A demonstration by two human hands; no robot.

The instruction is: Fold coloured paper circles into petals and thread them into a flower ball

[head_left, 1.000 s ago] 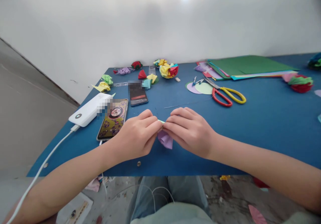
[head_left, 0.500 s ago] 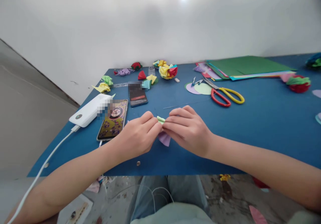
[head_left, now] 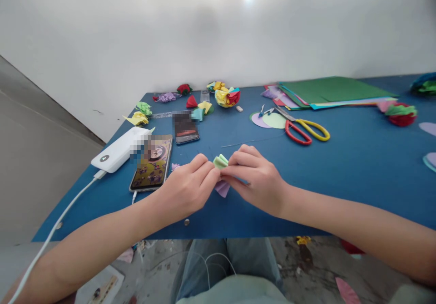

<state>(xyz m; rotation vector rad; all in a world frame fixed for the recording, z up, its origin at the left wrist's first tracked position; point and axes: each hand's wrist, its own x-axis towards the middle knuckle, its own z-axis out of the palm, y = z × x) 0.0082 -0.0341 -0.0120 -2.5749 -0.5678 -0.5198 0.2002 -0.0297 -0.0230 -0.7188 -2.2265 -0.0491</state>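
Pale green sheet (head_left: 220, 162), folded into soft, rounded pleats, stands up between the fingertips of your left hand (head_left: 190, 181) and right hand (head_left: 260, 179), over the near part of the blue tabletop (head_left: 316, 177). A lilac piece (head_left: 223, 188), thin and creased into a fan, projects below the fingertips. Your left grip is closed, pinching the gathered material at its left side; your right grip is closed likewise at its right side. The fingers cover the junction, so you cannot tell how the two pieces meet.

Beyond your hands lies a thin, pale strand (head_left: 237, 144). To its right, note the scissors (head_left: 299, 121), with metal blades and red and yellow loop handles, near a flat, rounded pale green disc (head_left: 275, 120). Behind these, smooth flat sheets (head_left: 344, 90) form a stack, dark green uppermost. To your left, a glass-faced phone (head_left: 152, 168) lies beside a white, round-cornered power bank (head_left: 121, 150).
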